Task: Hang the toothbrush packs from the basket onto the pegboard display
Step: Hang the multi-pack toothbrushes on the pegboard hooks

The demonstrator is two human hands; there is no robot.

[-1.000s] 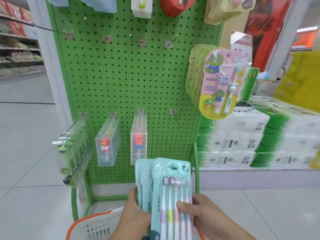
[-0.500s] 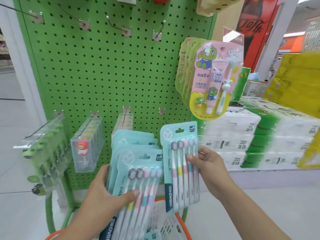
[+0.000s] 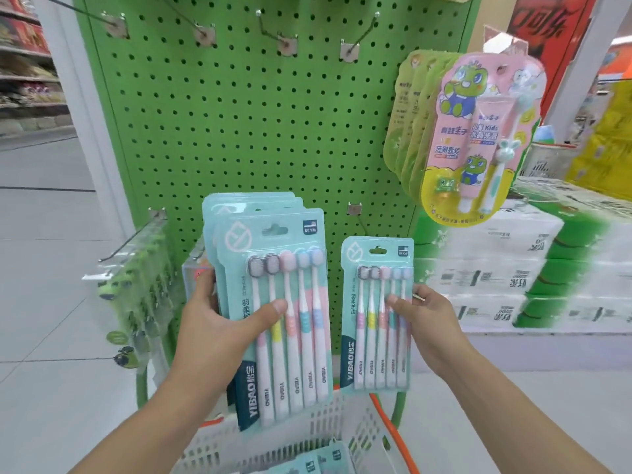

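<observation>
- We see the left hand (image 3: pixel 219 323) gripping a stack of toothbrush packs (image 3: pixel 273 302), thumb across the front pack (five brushes in it), held upright before the green pegboard (image 3: pixel 260 131).
- The right hand (image 3: pixel 424 316) pinches a single pack (image 3: pixel 376 313) by its edge, just below a bare peg (image 3: pixel 355 213) on the pegboard.
- At the pegboard's foot, the white basket (image 3: pixel 290 436) holds more packs.

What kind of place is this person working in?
Most likely a shop aisle: a green pegboard display with hooks, hanging kids' toothpaste sets, stacked wrapped goods beside it, and stocked shelves behind.
</observation>
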